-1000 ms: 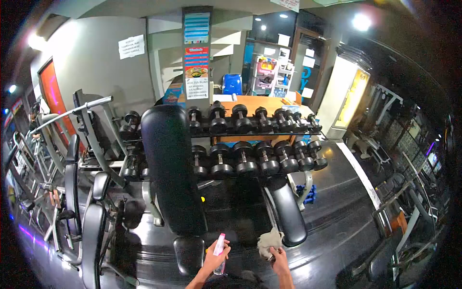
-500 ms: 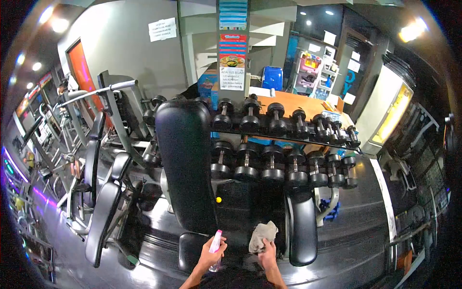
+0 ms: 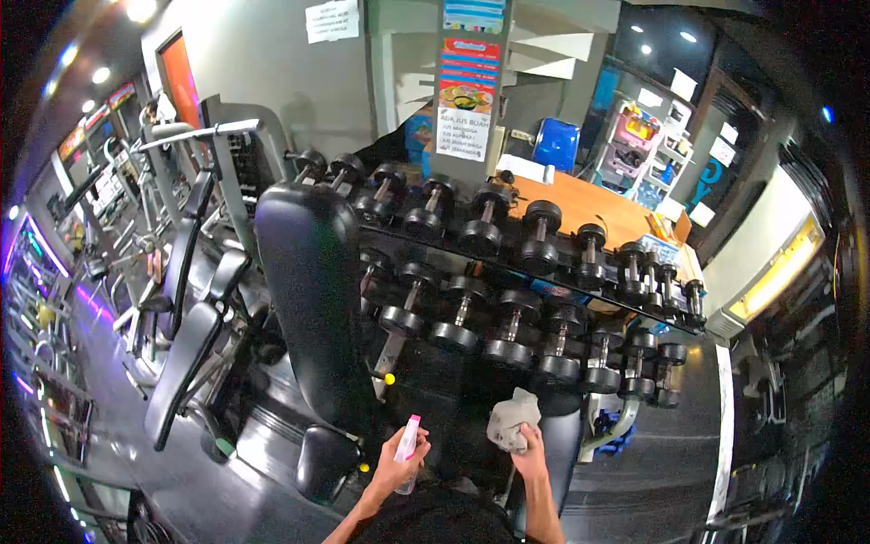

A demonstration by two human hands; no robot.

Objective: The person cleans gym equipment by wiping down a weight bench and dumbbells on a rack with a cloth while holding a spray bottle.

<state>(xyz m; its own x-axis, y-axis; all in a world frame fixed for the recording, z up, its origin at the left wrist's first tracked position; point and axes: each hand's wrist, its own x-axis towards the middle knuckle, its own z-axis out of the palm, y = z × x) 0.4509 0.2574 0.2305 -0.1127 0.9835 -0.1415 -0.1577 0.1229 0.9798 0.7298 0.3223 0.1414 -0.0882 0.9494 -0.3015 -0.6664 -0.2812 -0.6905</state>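
Note:
My left hand (image 3: 396,462) is closed around a spray bottle (image 3: 410,437) with a pink and white top; its clear lower part shows below the fingers. In my right hand (image 3: 528,451) is a crumpled grey cloth (image 3: 513,420), gripped at its lower right side. Left of my hands stands a black padded bench with an upright backrest (image 3: 311,281) and a small seat (image 3: 326,462). Another black bench pad (image 3: 560,444) lies behind and to the right of my right hand, partly covered by it. Neither hand touches a bench.
Ahead runs a two-tier dumbbell rack (image 3: 580,288) loaded with black dumbbells. Behind it are a wooden desk (image 3: 580,208) and a blue chair (image 3: 556,145). More benches (image 3: 184,372) and gym machines stand on the left. A lit display cabinet (image 3: 770,263) is at right.
My view has turned and tilted, and the upright bench now appears further left. Both hands have shifted slightly, still holding the bottle and the cloth. The cloth is now raised somewhat higher.

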